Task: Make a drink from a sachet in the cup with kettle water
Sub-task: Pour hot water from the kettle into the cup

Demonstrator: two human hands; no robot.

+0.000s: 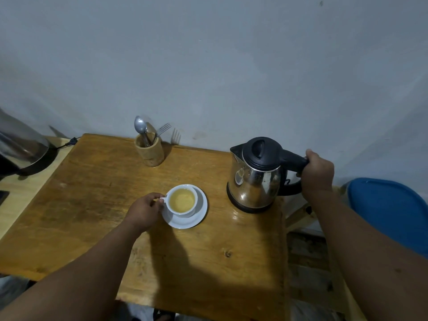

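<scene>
- A small white ceramic cup (182, 200) was seen upright on a round white saucer (185, 208), near the middle of the worn, yellow-brown wooden counter (97, 205).
- The cup was filled with a pale yellowish drink.
- The cup's handle, on its left side, was pinched by the curled fingers of the left hand (144, 210).
- A stainless-steel electric kettle (256, 174) with a black lid and black base was stood upright on the counter, to the right of the saucer and apart from it, its spout turned left.
- The kettle's black handle was gripped by the right hand (317, 171), its fingers wrapped round the handle's outer end.
- A short wooden holder (150, 150) was placed at the back of the counter by the grey wall; a metal spoon (140, 126) and a fork (163, 129) were held upright in it.
- A second shiny metal vessel (20, 147) was partly seen at the left edge.
- A blue plastic seat (389, 209) was seen at the right.
</scene>
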